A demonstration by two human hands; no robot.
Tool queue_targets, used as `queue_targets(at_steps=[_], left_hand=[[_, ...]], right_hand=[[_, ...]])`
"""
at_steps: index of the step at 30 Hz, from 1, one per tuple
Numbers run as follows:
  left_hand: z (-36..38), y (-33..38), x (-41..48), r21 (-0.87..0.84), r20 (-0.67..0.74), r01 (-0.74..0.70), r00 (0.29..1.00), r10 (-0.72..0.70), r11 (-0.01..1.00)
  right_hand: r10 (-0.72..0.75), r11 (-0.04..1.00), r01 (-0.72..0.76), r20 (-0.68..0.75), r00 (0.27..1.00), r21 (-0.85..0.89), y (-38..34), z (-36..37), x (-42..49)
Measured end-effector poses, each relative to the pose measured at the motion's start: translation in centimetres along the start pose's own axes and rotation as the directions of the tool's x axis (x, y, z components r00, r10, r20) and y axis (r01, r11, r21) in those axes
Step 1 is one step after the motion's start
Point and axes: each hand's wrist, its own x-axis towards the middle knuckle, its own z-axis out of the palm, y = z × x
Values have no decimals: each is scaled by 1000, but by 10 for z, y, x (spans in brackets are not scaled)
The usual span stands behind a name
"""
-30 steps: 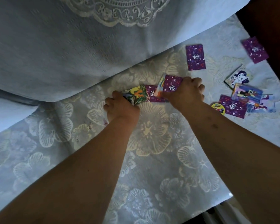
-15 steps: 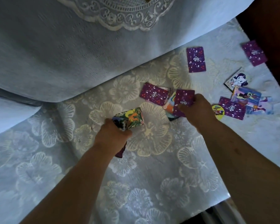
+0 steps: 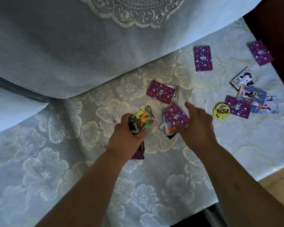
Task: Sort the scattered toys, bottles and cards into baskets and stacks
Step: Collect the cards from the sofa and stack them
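My left hand grips a stack of cards with a green and orange picture on top. My right hand holds a few cards, a purple pony back uppermost, with its index finger stretched forward. Just beyond lies a small pile with a purple back on the lace cloth. A single purple card lies further back, and another purple card sits at the cloth's far right edge.
At the right lie a round yellow disc, a purple card, a picture card and a white pony card. A draped light cloth with a lace border hangs across the back. Bare floor shows at the lower right.
Both hands drew back towards me with their cards, leaving a small purple-backed pile on the cloth. My right index finger has since stretched out forward.
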Motion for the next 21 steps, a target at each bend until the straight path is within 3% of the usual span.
queue_targets(at_steps=[2,5,6,8,10,13,18,21], left_hand=[[3,-1,-4,-43,15,1,1000,0,999],[9,-2,-11,-92,61,-44,997,50,995],[10,-3,-12,-89,81,-66,994,73,994],[10,-6,-13,-71,106,-59,992,66,996],[6,-11,-11,-93,76,-6,997,13,996],[0,-17,-6,-124,5,41,999,-41,991],[3,-21,-8,-156,-4,47,999,-49,987],[7,-24,-9,-183,-5,59,998,-61,981]], right_hand=[[-72,994,80,-96,993,77,-14,3,-10],[-16,829,-122,241,970,546,-43,12,-30],[22,775,-168,240,971,609,-46,17,-33],[169,717,-192,100,980,670,-42,17,-30],[223,821,-166,-39,974,546,-31,6,-18],[145,977,-142,-4,989,160,-15,-2,3],[154,976,-151,10,988,-156,-28,23,18],[63,972,-72,-44,997,-226,-33,30,18]])
